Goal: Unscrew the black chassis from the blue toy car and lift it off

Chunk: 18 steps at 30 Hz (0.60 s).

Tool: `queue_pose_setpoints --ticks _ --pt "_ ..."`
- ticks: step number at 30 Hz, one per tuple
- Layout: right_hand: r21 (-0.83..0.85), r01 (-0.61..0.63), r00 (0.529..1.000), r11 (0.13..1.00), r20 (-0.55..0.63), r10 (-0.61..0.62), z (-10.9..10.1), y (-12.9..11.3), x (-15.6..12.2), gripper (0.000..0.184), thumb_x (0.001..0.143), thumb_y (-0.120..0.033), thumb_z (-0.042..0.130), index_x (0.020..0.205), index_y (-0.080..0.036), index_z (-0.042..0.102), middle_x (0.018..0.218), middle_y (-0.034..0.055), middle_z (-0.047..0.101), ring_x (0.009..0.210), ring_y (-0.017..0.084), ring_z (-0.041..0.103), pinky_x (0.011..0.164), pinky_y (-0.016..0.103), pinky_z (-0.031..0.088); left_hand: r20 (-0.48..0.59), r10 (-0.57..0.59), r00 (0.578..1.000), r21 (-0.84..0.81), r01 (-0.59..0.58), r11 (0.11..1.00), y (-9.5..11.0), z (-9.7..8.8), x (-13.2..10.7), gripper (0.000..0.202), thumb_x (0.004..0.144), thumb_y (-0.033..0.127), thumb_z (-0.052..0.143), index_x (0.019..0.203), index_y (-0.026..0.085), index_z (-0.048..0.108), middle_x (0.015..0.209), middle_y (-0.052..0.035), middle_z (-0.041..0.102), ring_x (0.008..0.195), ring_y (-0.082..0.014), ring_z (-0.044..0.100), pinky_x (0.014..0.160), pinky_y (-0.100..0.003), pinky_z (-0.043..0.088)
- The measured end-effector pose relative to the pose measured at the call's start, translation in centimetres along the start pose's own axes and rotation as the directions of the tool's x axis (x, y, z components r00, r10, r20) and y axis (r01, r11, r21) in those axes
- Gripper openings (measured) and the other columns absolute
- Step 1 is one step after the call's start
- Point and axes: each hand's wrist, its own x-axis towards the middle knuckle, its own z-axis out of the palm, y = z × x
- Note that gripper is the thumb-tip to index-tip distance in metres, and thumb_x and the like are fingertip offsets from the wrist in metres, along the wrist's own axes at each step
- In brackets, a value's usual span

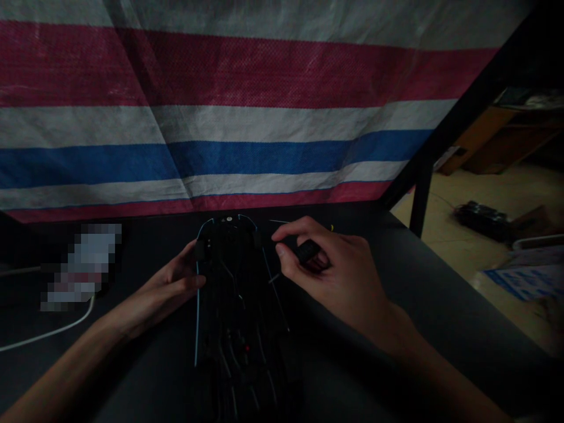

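A dark, flat model-car chassis [235, 305] with thin blue edges lies lengthwise on a black table [396, 329]. My left hand [176, 282] grips its left side near the far end, fingers closed on the edge by a small wheel. My right hand [326, 276] hovers just right of the chassis, thumb and fingers pinched round a small black part [307, 251]. A thin metal pin [274, 278] sticks out below that hand's thumb. The scene is dim and fine detail is hard to read.
A striped red, white and blue tarp [220, 117] hangs behind the table. A blurred-out object [83, 264] and a white cable [57, 329] lie at the left. A black frame post [420, 194] stands at the right; boxes and clutter sit on the floor beyond.
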Motion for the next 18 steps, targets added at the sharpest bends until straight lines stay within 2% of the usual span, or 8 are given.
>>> queue_pose_setpoints --ticks 4,10,13,18 --pt "-0.006 0.008 1.000 1.000 -0.027 -0.008 0.12 -0.02 -0.01 0.002 0.094 -0.021 0.068 0.093 -0.020 0.069 0.065 -0.0093 0.063 0.051 0.003 0.056 0.054 0.016 0.041 -0.020 0.006 1.000 0.016 -0.006 1.000 0.00 -0.10 0.02 0.077 0.084 0.037 0.076 0.153 0.043 0.042 0.165 0.0015 0.043 0.153 -0.0363 0.036 0.123 -0.050 0.038" --pt "0.024 -0.042 0.997 0.999 -0.067 0.044 0.29 -0.17 -0.16 0.017 0.093 -0.034 0.074 0.085 -0.019 0.073 0.063 -0.0069 0.067 0.048 0.004 0.055 0.050 0.018 0.038 0.018 -0.001 1.000 0.013 0.000 1.000 0.34 0.29 0.09 0.079 0.087 0.037 0.073 0.157 0.043 0.037 0.166 -0.0004 0.042 0.151 -0.0368 0.040 0.122 -0.051 0.040" --pt "0.078 -0.100 0.994 0.992 -0.028 0.102 0.24 -0.51 -0.04 0.025 0.092 -0.039 0.075 0.076 -0.020 0.073 0.055 -0.0075 0.060 0.044 0.004 0.050 0.047 0.019 0.034 0.032 0.009 0.999 0.008 -0.010 1.000 0.37 0.30 0.13 0.077 0.088 0.035 0.072 0.156 0.043 0.038 0.167 0.0007 0.040 0.154 -0.0352 0.035 0.124 -0.049 0.036" --pt "0.212 -0.248 0.968 0.945 0.094 0.233 -0.16 -0.74 0.13 0.026 0.089 -0.043 0.077 0.076 -0.021 0.074 0.055 -0.0073 0.060 0.047 0.006 0.052 0.047 0.019 0.035 0.006 0.016 1.000 0.023 -0.016 1.000 0.39 0.27 0.00 0.075 0.086 0.036 0.074 0.154 0.042 0.042 0.167 0.0014 0.039 0.154 -0.0353 0.033 0.123 -0.049 0.038"
